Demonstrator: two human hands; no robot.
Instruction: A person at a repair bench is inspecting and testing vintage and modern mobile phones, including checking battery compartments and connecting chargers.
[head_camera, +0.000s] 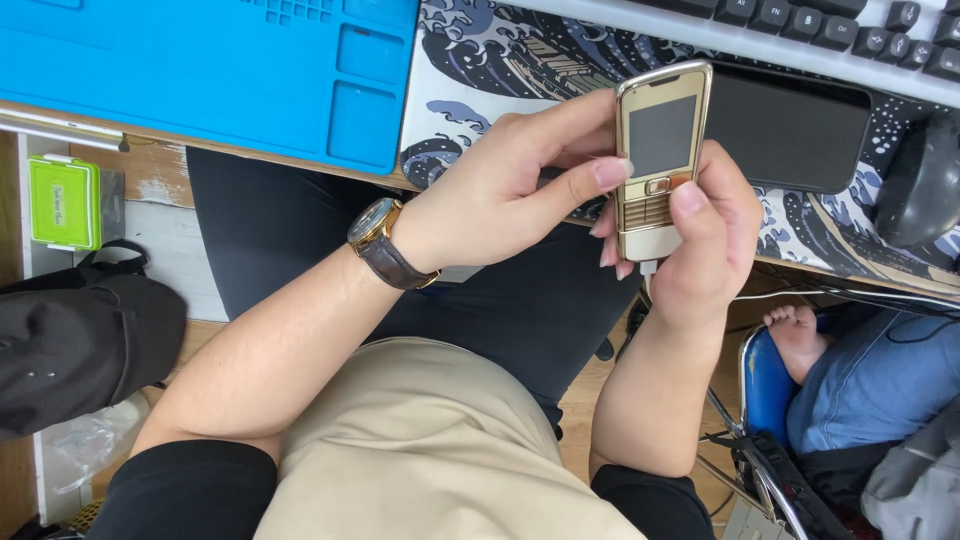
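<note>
- Left hand (500, 185): raised in front of the torso, palm turned inward, fingers extended to the right. Forefinger and thumb stretched long; tips pinch the left edge of a slim gold-coloured bar handset with a dark screen (658, 160).
- Left wrist: bent slightly back; carries a round gold-cased wristwatch on a brown leather strap (380, 240).
- Left forearm: bare, runs diagonally from lower left up to the hand.
- Right hand (715, 240): curled around the handset's lower right side. Thumb lies across the front, over the keypad area; fingers wrap behind.
- Right forearm: bare, near vertical, elbow tucked close to the body.
- Both upper arms: short black sleeves visible.
</note>
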